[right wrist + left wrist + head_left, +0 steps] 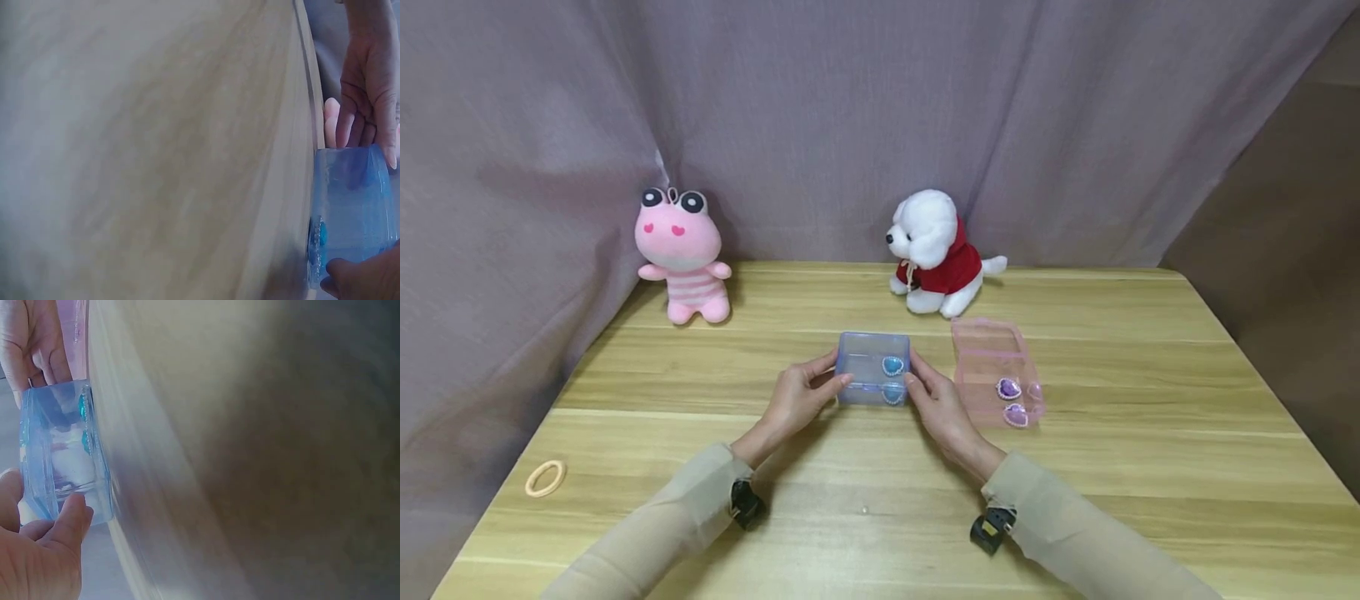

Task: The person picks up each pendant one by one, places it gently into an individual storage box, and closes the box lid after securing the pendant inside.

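A clear blue plastic box (867,367) is held level between both hands at mid-table, its lid down. Two blue heart-shaped gems with beaded rims show through its right side; one gem (892,366) lies behind the other. My left hand (795,404) grips the box's left end, thumb at the front corner. At the opposite end my right hand (946,417) holds it the same way. Up close in the left wrist view, the box (69,456) has fingers on both ends. Part of the box (353,206) is cut off in the right wrist view.
Right of the box lies an open clear pink case (988,333) with two purple heart gems (1009,389) in it. A white plush dog (936,250) in red and a pink plush frog (681,250) stand at the back. A beige ring (546,492) lies front left.
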Action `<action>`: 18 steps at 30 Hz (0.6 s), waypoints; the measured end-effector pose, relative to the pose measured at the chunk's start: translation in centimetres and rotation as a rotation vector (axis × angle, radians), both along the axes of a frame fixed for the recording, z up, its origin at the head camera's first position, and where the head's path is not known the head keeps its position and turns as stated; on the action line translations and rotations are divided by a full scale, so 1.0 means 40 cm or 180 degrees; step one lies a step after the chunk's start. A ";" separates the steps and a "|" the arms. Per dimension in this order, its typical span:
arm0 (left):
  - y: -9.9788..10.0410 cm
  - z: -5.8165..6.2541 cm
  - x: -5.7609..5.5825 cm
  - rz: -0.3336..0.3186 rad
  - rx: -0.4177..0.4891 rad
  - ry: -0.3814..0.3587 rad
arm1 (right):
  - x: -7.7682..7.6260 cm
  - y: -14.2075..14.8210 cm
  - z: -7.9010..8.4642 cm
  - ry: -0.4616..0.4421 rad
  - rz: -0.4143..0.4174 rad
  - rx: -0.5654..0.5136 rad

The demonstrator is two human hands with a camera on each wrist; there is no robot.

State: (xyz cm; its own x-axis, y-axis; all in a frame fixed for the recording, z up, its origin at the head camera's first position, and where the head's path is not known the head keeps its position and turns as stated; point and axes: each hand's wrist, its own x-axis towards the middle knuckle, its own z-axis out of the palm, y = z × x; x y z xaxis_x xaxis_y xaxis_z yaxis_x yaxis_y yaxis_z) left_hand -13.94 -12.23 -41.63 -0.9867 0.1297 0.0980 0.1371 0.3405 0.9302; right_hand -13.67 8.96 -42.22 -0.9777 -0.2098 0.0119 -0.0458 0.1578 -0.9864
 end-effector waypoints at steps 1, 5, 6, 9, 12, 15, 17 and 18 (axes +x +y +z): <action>-0.001 0.001 0.000 0.0008 -0.0018 -0.0001 | -0.001 -0.001 0.000 -0.0017 -0.0005 -0.0011; 0.000 0.002 0.002 0.0058 -0.0115 0.0021 | -0.001 -0.002 0.000 -0.0125 -0.0028 -0.0097; 0.000 0.002 0.003 0.0072 -0.0144 0.0037 | -0.001 -0.002 0.000 -0.0157 -0.0024 -0.0128; -0.001 0.003 0.003 0.0104 -0.0201 0.0044 | -0.002 -0.002 -0.001 -0.0188 -0.0011 -0.0224; -0.003 0.003 0.004 0.0116 -0.0277 0.0033 | -0.002 -0.001 -0.002 -0.0210 -0.0010 -0.0298; -0.005 0.003 0.006 0.0103 -0.0310 -0.0004 | -0.002 -0.001 -0.003 -0.0266 -0.0039 -0.0374; -0.006 0.003 0.006 0.0089 -0.0331 -0.0005 | -0.002 -0.001 -0.003 -0.0319 -0.0064 -0.0440; -0.006 0.003 0.006 0.0077 -0.0349 0.0008 | -0.003 -0.002 -0.003 -0.0343 -0.0079 -0.0468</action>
State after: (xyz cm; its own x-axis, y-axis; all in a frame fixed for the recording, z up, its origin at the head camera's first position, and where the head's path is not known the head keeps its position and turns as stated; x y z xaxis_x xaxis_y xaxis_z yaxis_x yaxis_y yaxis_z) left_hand -13.70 -12.46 -41.51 -0.9894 0.1158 0.0872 0.1300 0.4434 0.8868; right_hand -13.77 8.89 -42.35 -0.9798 -0.1894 -0.0646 0.0636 0.0113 -0.9979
